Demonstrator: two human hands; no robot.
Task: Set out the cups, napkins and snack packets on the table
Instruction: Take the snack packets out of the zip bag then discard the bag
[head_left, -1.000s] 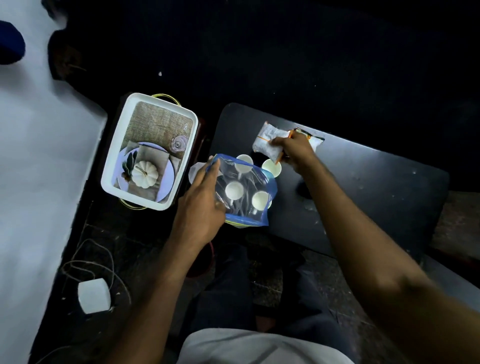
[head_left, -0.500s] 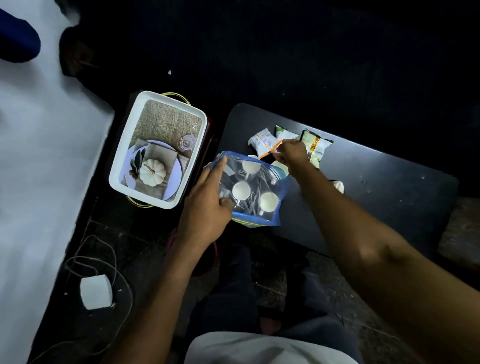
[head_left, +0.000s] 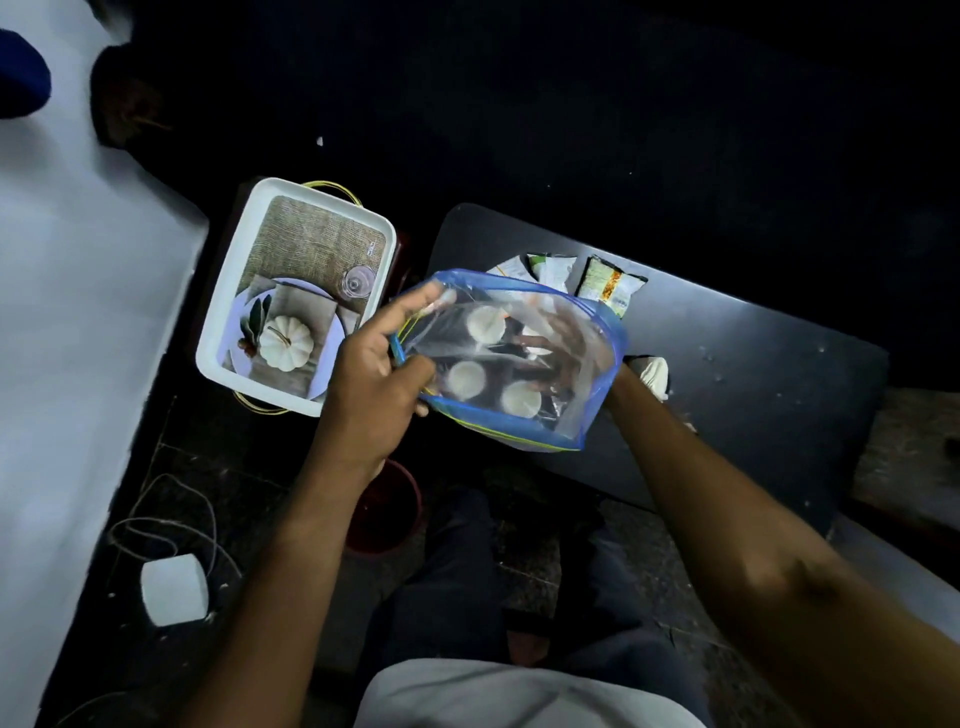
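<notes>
My left hand (head_left: 376, 364) pinches the left edge of a clear plastic bag with a blue rim (head_left: 597, 395), held over the near left corner of the dark table (head_left: 737, 426). Through the plastic I see three white cups (head_left: 485, 322) standing on the table. My right hand (head_left: 556, 353) shows blurred behind the plastic, fingers spread near the cups; whether it grips anything is unclear. Two snack packets (head_left: 608, 283) lie side by side at the table's far edge. A crumpled white napkin (head_left: 655, 371) sits just right of my right wrist.
A white tray (head_left: 218, 332) printed with a pumpkin place setting stands left of the table. On the dark floor are a red bucket (head_left: 387, 514) by my knees and a white box (head_left: 174, 590) with a cable. A pale wall runs along the left.
My right hand let go of the snack packets at the far edge and came back to the bag. My left hand has lifted and tilted the bag over the cups.
</notes>
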